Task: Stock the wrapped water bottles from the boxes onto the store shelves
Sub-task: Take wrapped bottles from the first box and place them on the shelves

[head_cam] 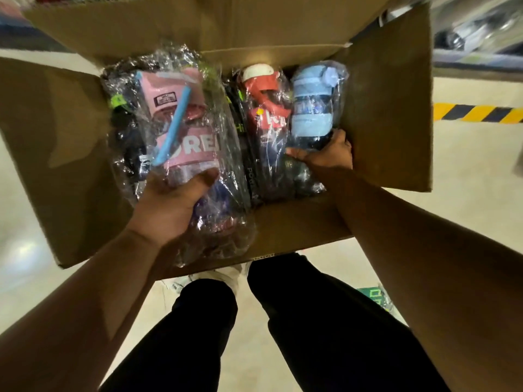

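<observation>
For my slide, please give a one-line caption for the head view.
Left hand grips a pink wrapped bottle, right hand a blue wrapped bottle, at an open cardboard box.

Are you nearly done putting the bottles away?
Done: cannot tell, since no shelf shows clearly. In hand: the left hand grips the pink bottle and the right hand grips the blue bottle at the open box. Left: the red bottle and darker wrapped ones lie inside.
</observation>
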A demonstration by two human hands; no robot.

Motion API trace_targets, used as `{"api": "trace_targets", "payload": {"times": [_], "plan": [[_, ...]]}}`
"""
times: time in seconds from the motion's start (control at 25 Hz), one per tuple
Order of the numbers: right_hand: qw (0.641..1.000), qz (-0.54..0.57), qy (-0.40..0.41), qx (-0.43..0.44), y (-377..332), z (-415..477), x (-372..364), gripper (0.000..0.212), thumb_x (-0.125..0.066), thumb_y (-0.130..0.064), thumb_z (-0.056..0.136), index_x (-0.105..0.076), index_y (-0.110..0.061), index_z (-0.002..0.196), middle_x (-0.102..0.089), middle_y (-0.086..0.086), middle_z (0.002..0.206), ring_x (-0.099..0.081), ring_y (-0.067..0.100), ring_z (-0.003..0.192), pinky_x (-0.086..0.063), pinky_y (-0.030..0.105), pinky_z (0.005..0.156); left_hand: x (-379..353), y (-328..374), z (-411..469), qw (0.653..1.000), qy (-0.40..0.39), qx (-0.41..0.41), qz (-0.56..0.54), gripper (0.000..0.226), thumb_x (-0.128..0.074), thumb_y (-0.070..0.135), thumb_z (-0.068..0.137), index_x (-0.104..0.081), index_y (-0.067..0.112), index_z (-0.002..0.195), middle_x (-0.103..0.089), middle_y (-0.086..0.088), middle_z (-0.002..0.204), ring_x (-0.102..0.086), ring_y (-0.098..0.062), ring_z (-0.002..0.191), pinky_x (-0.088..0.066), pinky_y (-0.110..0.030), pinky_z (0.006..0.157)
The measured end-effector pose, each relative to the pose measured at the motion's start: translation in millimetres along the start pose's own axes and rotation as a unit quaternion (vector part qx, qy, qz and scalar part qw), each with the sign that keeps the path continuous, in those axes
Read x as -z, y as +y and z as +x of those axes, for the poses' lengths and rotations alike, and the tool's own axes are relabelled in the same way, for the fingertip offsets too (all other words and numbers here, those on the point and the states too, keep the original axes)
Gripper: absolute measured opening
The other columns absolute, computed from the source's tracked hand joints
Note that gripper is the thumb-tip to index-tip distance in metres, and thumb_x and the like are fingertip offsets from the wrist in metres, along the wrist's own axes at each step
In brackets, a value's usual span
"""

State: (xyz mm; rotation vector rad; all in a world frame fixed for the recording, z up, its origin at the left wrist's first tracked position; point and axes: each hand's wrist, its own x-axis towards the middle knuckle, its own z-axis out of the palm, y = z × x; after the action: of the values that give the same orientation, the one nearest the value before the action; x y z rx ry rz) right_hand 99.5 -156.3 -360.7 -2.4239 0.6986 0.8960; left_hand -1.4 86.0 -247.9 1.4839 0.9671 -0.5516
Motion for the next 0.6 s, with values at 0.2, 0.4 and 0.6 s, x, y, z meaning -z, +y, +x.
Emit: {"api": "trace_targets", "payload": {"times": [0.2, 0.4, 0.6], "plan": [[0.993, 0.111, -0.037, -0.022, 7.4, 2.5, -7.9, 0.107, -0.090, -0.036, 0.066, -0.023, -0.014, 0.147, -0.055, 0.009, 0.135, -0.057, 0.028, 0.120, -0.049, 0.042, 0.100, 0.8, 1.8, -3.2, 0.999, 0.042, 0.009, 0.013, 0.017, -0.069, 0.026, 0.090, -0.057, 0.016, 0.097, -0.059, 0.015, 0.046, -0.052, 0.009, 0.040, -0.053, -0.024, 0.062], [0.997, 0.058, -0.019, -0.036, 5.2, -11.1, -3.3, 0.090, -0.084, -0.042, 0.071, -0.035, -0.010, 0.140, -0.053, 0.010, 0.134, -0.055, 0.030, 0.120, -0.048, 0.042, 0.100, -0.5, 1.5, -10.9, 0.998, 0.055, 0.027, 0.031, 0.034, -0.069, 0.032, 0.090, -0.063, 0.009, 0.115, -0.066, -0.005, 0.072, -0.048, 0.003, 0.036, -0.058, -0.033, 0.068], [0.983, 0.177, -0.047, -0.026, -20.8, -79.8, 0.0, 0.081, -0.085, -0.036, 0.068, -0.042, -0.019, 0.134, -0.062, 0.000, 0.115, -0.064, 0.022, 0.099, -0.056, 0.034, 0.080, -9.3, 23.2, -43.9, 0.996, 0.059, 0.035, -0.048, 0.020, -0.068, 0.017, 0.093, -0.060, 0.001, 0.101, -0.049, 0.010, 0.034, -0.041, 0.000, 0.025, -0.030, -0.011, 0.029]]}}
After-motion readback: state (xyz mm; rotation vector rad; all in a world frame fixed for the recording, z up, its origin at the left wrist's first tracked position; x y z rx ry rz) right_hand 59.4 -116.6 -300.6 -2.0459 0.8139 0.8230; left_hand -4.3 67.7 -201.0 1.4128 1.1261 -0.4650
